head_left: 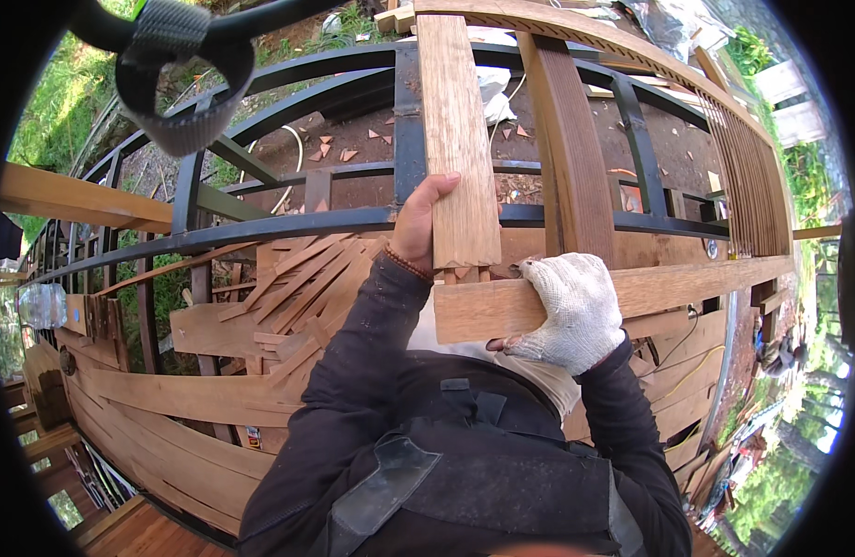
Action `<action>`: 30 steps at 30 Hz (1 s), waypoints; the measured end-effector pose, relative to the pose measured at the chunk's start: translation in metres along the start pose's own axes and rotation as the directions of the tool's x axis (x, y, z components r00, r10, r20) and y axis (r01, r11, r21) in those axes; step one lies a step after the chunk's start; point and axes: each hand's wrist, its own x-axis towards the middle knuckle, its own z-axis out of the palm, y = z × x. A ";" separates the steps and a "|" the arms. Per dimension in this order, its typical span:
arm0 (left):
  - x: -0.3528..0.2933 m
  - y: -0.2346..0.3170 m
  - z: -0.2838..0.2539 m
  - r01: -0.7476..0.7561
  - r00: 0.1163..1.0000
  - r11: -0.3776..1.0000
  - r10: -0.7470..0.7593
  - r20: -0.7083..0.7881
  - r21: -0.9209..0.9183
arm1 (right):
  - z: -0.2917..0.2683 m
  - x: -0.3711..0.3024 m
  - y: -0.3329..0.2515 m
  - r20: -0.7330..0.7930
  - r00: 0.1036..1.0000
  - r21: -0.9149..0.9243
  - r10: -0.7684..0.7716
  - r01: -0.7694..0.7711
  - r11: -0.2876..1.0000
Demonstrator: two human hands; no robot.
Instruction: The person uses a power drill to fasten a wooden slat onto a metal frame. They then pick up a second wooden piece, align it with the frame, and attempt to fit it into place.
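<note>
My left hand (pixel 422 221), bare with a beaded bracelet at the wrist, is closed on a light wooden board (pixel 460 139) pointing away from me. Its thumb lies along the board's edge; the other fingers are hidden beneath. Two short tenons (pixel 466 275) stick out of the board's near end, close against a long wooden rail (pixel 669 286) lying crosswise. In a white knit glove, my right hand (pixel 571 314) grips that rail near its left end, fingers over the top and thumb below. Whether the tenons sit in the rail, I cannot tell.
A darker board (pixel 569 139) stands parallel on the right. Thin slats (pixel 748 176) join the rail to a far rail (pixel 576 26). Beneath lies a black metal frame (pixel 409 121) with open gaps down to soil. Wood strips (pixel 293 278) are heaped on planks at left. A dark strap (pixel 181 84) hangs upper left.
</note>
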 end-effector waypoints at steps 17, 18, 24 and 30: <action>0.031 0.009 -0.010 -0.041 0.997 0.980 0.052 0.053 -0.197 | 0.019 0.009 -0.028 -0.030 0.992 -0.077 0.126 -0.128 0.989; 0.032 0.007 -0.013 -0.036 0.997 0.983 0.048 0.057 -0.183 | 0.021 0.009 -0.027 -0.015 0.989 -0.070 0.145 -0.145 0.987; 0.022 0.005 -0.009 -0.023 0.999 0.985 0.030 0.039 -0.172 | 0.020 0.017 -0.023 0.083 0.987 -0.016 0.141 -0.140 0.990; 0.022 0.006 -0.008 -0.011 0.998 0.997 0.007 -0.055 -0.072 | 0.023 0.015 -0.020 0.131 0.982 -0.016 0.135 -0.134 0.991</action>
